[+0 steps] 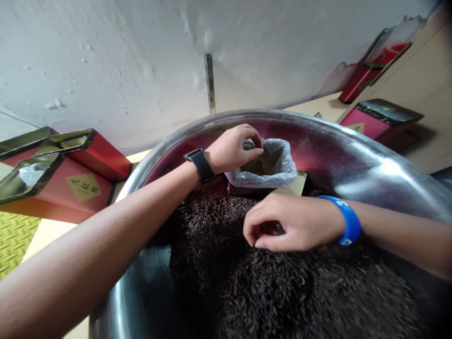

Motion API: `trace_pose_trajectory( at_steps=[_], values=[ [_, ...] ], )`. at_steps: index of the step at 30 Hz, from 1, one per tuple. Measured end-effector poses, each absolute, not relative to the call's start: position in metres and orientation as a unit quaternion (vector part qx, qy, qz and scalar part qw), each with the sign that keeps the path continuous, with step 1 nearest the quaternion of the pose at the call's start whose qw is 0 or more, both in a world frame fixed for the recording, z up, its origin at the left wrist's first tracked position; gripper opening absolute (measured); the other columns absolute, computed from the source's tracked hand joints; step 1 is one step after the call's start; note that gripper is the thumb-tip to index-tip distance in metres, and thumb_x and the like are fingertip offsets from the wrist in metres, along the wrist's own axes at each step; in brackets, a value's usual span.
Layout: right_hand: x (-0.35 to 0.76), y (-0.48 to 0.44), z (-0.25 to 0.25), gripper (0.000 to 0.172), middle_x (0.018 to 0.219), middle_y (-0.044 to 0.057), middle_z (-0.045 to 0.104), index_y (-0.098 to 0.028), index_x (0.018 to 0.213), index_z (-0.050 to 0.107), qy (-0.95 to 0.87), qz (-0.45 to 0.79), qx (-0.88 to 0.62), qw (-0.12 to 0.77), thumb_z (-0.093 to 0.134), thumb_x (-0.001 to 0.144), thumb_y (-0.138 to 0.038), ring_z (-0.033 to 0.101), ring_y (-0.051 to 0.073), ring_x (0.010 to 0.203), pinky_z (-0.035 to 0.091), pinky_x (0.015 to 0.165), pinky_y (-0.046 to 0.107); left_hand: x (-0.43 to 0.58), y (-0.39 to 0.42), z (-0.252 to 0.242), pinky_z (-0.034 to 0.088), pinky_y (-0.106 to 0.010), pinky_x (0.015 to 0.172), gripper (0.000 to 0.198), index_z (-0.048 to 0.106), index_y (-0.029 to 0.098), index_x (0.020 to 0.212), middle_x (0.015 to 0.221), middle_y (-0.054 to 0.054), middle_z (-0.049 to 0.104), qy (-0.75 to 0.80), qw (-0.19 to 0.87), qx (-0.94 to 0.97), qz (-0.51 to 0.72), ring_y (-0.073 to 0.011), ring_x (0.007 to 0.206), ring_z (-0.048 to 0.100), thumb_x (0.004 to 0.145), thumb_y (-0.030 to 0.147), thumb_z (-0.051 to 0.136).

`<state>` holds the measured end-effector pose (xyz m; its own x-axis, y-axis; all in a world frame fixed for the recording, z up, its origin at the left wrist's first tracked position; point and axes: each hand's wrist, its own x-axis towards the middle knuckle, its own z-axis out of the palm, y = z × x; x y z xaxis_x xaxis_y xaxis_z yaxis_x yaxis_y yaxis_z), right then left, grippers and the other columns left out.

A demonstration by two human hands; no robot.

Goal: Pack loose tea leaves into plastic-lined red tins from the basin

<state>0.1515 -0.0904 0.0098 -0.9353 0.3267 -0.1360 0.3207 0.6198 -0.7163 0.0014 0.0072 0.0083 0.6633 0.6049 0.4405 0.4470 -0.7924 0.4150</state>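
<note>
Dark, dry tea leaves (268,292) are heaped in a large round metal basin (134,278). Inside the basin, toward its far wall, stands a tin (243,190) lined with a clear plastic bag (287,162), whose edge is folded out over the rim. My left hand (233,148), with a black watch at the wrist, is over the left side of the tin's mouth. Its thumb and forefinger are pinched together; what lies between them is hidden. Nearer to me, my right hand (282,223), wearing a blue wristband, curls closed low over the tea; its palm is hidden.
Several red tins (84,183) stand left of the basin, one with plastic showing in its mouth. Another red tin (374,122) and an open red one (367,70) are at the right. A peeling wall (123,61) rises behind, with a metal strip (209,84).
</note>
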Motion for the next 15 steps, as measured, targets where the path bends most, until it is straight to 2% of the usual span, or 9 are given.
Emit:
trace_pose_trajectory(
  at_steps=[3, 10, 15],
  values=[
    [0.156, -0.087, 0.021, 0.012, 0.078, 0.0, 0.059, -0.015, 0.087, 0.055, -0.89, 0.381, -0.237, 0.08, 0.047, 0.078, -0.017, 0.051, 0.009, 0.068, 0.04, 0.064, 0.022, 0.001, 0.008, 0.008, 0.042, -0.027, 0.088, 0.013, 0.062, 0.017, 0.083, 0.096, -0.003, 0.06, 0.286, 0.138, 0.903, 0.29, -0.0128, 0.09, 0.055, 0.076, 0.024, 0.054],
    [0.171, -0.072, 0.028, 0.01, 0.074, 0.0, 0.053, -0.018, 0.085, 0.051, -0.842, 0.223, -0.392, 0.296, 0.049, 0.078, -0.024, 0.046, 0.01, 0.064, 0.039, 0.059, 0.023, 0.001, 0.008, 0.009, 0.043, -0.027, 0.085, 0.016, 0.062, 0.015, 0.084, 0.096, -0.004, 0.061, 0.285, 0.139, 0.904, 0.288, -0.0127, 0.089, 0.055, 0.078, 0.025, 0.051],
    [0.175, -0.064, 0.026, 0.01, 0.069, 0.0, 0.053, -0.018, 0.078, 0.052, -0.81, 0.144, -0.452, 0.344, 0.05, 0.078, -0.027, 0.046, 0.011, 0.06, 0.037, 0.055, 0.025, 0.001, 0.008, 0.01, 0.042, -0.028, 0.085, 0.018, 0.062, 0.015, 0.082, 0.094, -0.005, 0.061, 0.289, 0.139, 0.903, 0.285, -0.0132, 0.088, 0.055, 0.079, 0.028, 0.051]
  ],
)
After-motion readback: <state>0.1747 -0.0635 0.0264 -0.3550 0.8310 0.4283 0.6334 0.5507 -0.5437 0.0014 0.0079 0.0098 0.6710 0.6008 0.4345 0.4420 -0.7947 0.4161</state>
